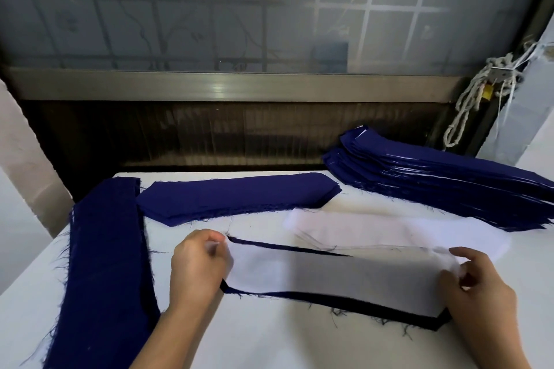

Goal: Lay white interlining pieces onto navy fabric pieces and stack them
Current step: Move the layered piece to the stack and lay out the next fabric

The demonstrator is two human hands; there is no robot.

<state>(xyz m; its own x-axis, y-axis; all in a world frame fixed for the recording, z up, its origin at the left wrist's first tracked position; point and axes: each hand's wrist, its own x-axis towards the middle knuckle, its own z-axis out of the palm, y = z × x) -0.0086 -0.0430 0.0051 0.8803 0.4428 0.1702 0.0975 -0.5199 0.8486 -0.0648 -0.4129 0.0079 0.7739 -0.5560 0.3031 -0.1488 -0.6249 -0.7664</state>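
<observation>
We have a white interlining piece point(329, 275) spread over a navy piece point(344, 302) on the table point(269, 344), right in front of us at six o'clock. Our left hand point(199, 266) pinches the left end of the white interlining piece, at its nine o'clock, with the fingers curled over the corner. Our right hand point(479, 287) pinches the right end at three o'clock, thumb and fingers closed on the thin cloth. The white interlining piece sits slightly askew: a navy strip shows along its near edge and a thinner one along the far left edge. From that we judge the lining-up unfinished and this pair not yet stacked. At two o'clock, toward the table's far right, lies a tall finished stack point(434, 180) of navy layers with white edges peeping between them, which suggests many pairs are already done. A good deal looks left. There is a pile of bare navy pieces point(236, 198) at twelve o'clock, a longer navy pile point(105, 263) running along nine to ten o'clock, and a loose heap of white interlining point(374, 231) just beyond our work at one o'clock. We cannot tell how many pieces each holds.
</observation>
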